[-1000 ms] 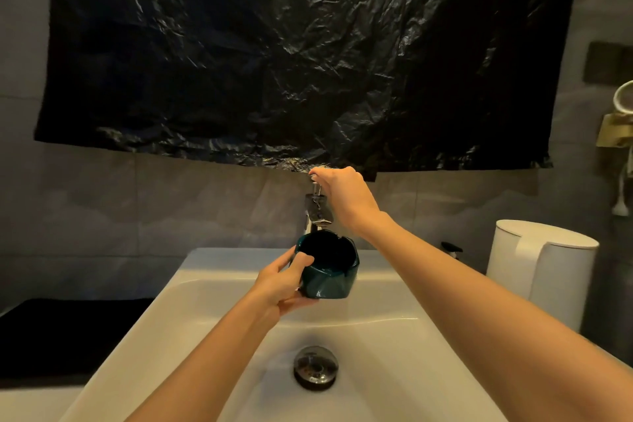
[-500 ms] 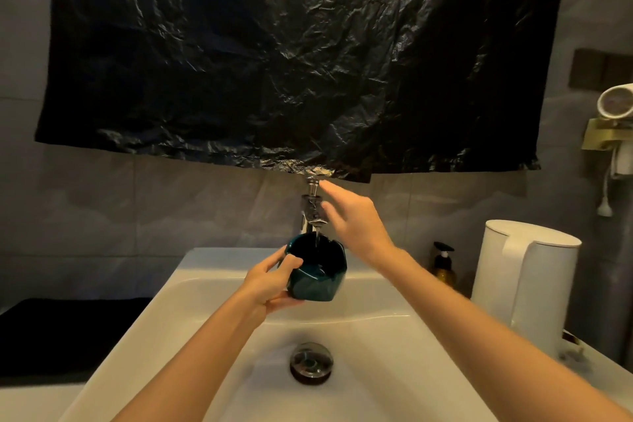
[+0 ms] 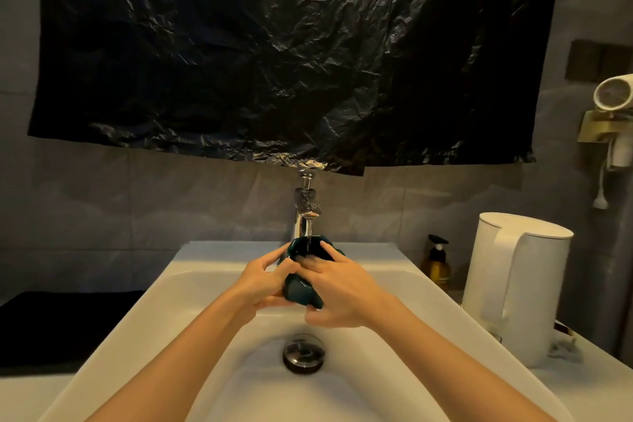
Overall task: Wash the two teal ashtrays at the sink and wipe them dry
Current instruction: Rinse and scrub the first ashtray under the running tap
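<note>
The person holds one teal ashtray (image 3: 302, 293) over the sink (image 3: 178, 279), tipped so its bowl faces the tap (image 3: 306, 207) and the thin stream (image 3: 309, 233) falls inside. The left hand (image 3: 262, 283) has its grip curled round the ashtray's left wall. The right hand (image 3: 344, 293) pinches the other side, thumb beneath and fingers (image 3: 318, 262) laid over the rim into the bowl, where they look blurred. The second ashtray is not in view.

The rinse would likely go best with the left grip firm, since wet glaze is probably slippery, while the right fingers rub round the bowl and the rim notches, and the piece is turned so water reaches every side, low over the drain (image 3: 303, 353).

The desk (image 3: 609, 378) to the right carries a white kettle (image 3: 513, 284) and an amber soap bottle (image 3: 436, 265). A dark mat (image 3: 51, 325) lies to the left, a black plastic sheet (image 3: 291, 55) hangs on the grey tiled wall, and a hair dryer (image 3: 613, 96) is mounted at far right
</note>
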Tool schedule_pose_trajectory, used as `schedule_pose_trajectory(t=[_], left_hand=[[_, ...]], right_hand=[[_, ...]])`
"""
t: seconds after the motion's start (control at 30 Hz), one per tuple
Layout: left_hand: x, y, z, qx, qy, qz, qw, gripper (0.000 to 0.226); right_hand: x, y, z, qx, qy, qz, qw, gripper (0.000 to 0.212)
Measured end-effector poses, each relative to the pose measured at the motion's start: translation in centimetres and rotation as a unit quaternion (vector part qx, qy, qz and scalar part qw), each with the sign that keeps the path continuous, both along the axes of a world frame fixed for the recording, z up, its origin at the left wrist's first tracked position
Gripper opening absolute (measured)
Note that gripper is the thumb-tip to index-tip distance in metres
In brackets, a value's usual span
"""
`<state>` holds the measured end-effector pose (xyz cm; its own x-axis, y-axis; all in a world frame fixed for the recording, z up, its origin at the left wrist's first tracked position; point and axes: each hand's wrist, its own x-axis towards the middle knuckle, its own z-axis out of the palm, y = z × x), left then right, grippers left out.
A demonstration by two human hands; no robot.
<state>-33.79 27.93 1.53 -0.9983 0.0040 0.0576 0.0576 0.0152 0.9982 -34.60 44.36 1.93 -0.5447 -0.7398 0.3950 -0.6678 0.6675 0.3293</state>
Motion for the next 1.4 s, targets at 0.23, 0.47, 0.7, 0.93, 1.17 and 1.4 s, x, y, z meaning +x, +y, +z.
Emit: schedule_pose_trajectory(t=[0.23,0.47,0.7,0.93,1.17,1.4], left_hand=[[-0.1,-0.2,-0.3,-0.039,-0.015,0.002,0.999,0.041],[-0.2,-0.2,-0.2,-0.049,-0.02,0.003,0.999,0.038],[0.0,-0.7,0.0,-0.052,-0.026,-0.012,0.998,0.034],[-0.1,-0.5,-0.4,-0.064,-0.024,0.002,0.998,0.036],[-0.1,-0.7,-0.3,-0.062,-0.022,0.006,0.998,0.043],[-0.4,-1.1,-0.5,-0.049,0.018,0.051,0.997,0.043]], right_hand=[[0.2,-0.1,-0.9,0.002,-0.016,0.023,1.0,0.066],[1.0,0.3,-0.9,-0.033,-0.014,0.003,0.999,0.072],[0.8,0.5,-0.4,-0.043,-0.025,-0.019,0.999,0.066],[0.4,0.2,-1.3,-0.031,-0.056,-0.032,0.997,0.072],[0.7,0.0,-1.4,-0.044,-0.096,-0.012,0.994,0.071],[1.6,-0.7,-1.8,-0.143,-0.194,-0.005,0.971,0.046]])
